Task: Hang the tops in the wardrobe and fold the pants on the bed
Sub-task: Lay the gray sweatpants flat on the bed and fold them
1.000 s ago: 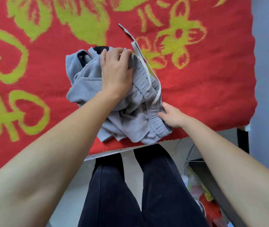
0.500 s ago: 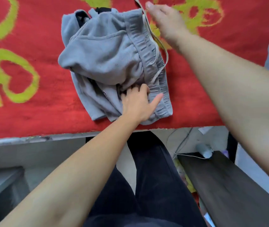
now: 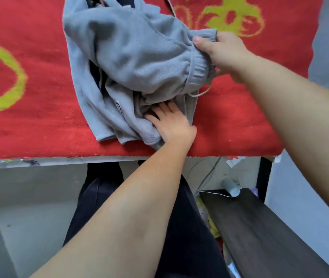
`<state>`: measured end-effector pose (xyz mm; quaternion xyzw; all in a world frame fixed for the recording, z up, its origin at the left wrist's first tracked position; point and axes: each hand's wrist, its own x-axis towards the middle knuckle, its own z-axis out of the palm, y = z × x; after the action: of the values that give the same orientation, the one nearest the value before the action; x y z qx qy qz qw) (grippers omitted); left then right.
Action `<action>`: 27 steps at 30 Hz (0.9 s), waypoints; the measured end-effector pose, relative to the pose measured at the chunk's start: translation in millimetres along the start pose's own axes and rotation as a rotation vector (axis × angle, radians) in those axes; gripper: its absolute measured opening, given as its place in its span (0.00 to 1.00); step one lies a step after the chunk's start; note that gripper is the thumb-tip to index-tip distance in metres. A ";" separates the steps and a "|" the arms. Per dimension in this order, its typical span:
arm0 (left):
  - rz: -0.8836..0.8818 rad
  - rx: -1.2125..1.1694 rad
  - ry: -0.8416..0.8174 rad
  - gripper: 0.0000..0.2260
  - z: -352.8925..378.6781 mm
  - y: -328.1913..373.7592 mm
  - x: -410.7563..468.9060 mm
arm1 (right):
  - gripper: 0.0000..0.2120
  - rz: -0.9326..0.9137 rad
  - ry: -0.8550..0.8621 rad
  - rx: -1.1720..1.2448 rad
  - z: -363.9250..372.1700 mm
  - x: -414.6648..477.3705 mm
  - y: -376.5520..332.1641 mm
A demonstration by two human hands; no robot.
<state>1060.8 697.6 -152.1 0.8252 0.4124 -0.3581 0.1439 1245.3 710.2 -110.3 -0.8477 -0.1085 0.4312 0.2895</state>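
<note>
Currently, crumpled grey pants (image 3: 135, 57) lie on the red blanket (image 3: 29, 127) close to the near edge of the bed (image 3: 59, 160), long axis running away from that edge, waistband (image 3: 197, 73) facing right. The right hand (image 3: 223, 55) clenches the waistband; the left hand (image 3: 171, 123) presses flat on the lower folds. A hard pull could unravel the folds or drag the bundle off the edge.
</note>
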 end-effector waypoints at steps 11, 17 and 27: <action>0.488 -0.088 0.259 0.16 -66.2 -143.3 4.9 | 0.12 0.299 0.385 0.323 15.8 -59.3 23.4; 0.530 -0.062 0.331 0.18 -177.2 -245.2 11.7 | 0.19 0.228 0.331 0.540 39.6 -109.9 -70.0; 0.552 -0.111 0.733 0.13 -444.3 -361.8 -25.6 | 0.22 -0.290 0.393 0.315 -8.8 -226.2 -318.6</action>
<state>976.7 1143.3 199.0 0.9674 0.2193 0.0316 0.1225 1136.5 866.3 231.1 -0.8351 -0.1020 0.2246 0.4918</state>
